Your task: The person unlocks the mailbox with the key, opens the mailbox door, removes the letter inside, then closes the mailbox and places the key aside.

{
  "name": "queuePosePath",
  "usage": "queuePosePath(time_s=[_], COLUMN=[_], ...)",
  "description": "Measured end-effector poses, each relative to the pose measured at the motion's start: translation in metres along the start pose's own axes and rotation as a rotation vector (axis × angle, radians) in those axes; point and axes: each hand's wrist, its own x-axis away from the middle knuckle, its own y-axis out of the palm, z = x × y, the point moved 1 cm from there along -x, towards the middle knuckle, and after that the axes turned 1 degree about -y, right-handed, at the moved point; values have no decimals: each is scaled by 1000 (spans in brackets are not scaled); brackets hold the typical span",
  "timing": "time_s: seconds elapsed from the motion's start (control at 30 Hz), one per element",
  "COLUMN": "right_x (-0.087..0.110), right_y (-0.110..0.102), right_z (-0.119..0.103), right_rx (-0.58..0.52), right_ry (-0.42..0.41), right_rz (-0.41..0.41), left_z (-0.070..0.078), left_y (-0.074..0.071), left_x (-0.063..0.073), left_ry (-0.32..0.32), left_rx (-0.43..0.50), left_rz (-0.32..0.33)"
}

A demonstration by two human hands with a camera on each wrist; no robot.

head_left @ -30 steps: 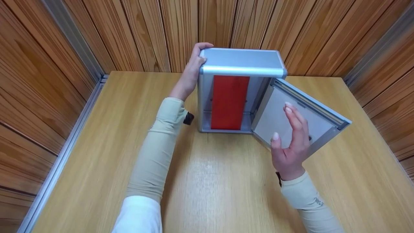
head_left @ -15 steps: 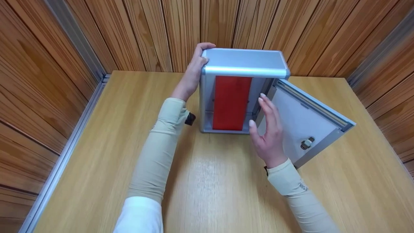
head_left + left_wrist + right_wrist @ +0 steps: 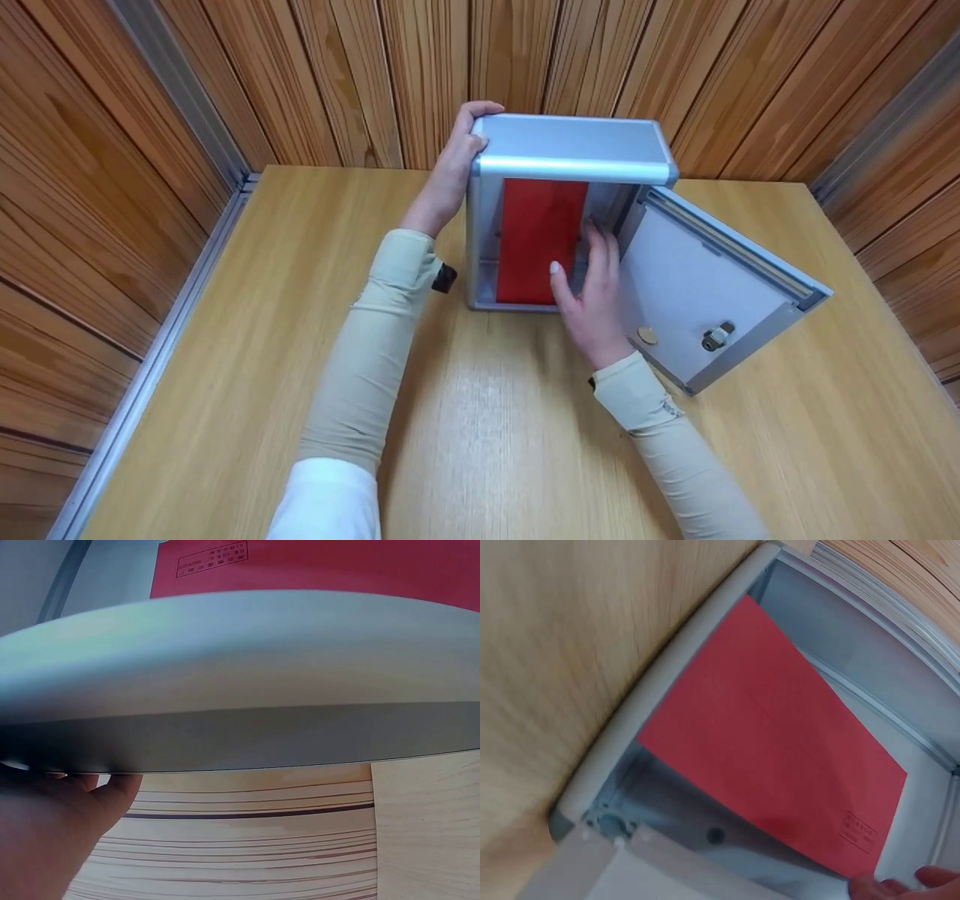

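The left hand (image 3: 448, 176) clamps the metal box's (image 3: 574, 142) upper left corner; the red envelope (image 3: 536, 232) stands inside, not yet grasped; the right hand (image 3: 592, 304), thumb and fingers apart, is beside it (contact unclear); the door (image 3: 697, 277) already hangs open.

paper (image 3: 772, 735): red, dark-printed | box (image 3: 574, 142): silver-grey | door (image 3: 675, 285): whitish inside | tabletop (image 3: 480, 435): tan grain | wall (image 3: 315, 82): brown, dark-streaked

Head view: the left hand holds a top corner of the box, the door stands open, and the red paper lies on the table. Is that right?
Not quite: the red paper is inside the box, not on the table; the head view shows it. The left hand does hold a top corner, and the door does stand open.
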Motion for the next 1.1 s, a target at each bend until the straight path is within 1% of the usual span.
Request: queuePosePath(time_s=[0.17,0.27,0.4,0.47,0.63,0.7,0.87,1.1], right_x=[-3,-5,-5,-5,-6,-7,-10,-20], right_y=[9,13,16,16,18,20,25,30], right_z=[8,13,17,19,22,24,27,31], right_rx=[-48,-36,10,19,17,9,-28,-77], right_ry=[60,77,92,110,179,207,254,294], right_rz=[-12,-13,-10,-17,-44,-53,-57,-42], left_z=[1,1,3,7,25,22,3,0], left_y=[1,2,4,5,7,6,2,0], left_x=[0,-1,0,2,9,7,-1,-1], left_ry=[0,5,13,8,-5,-3,13,18], left_rx=[-8,-11,0,10,14,12,13,2], left_rz=[1,1,-7,-14,-15,-11,-8,-3])
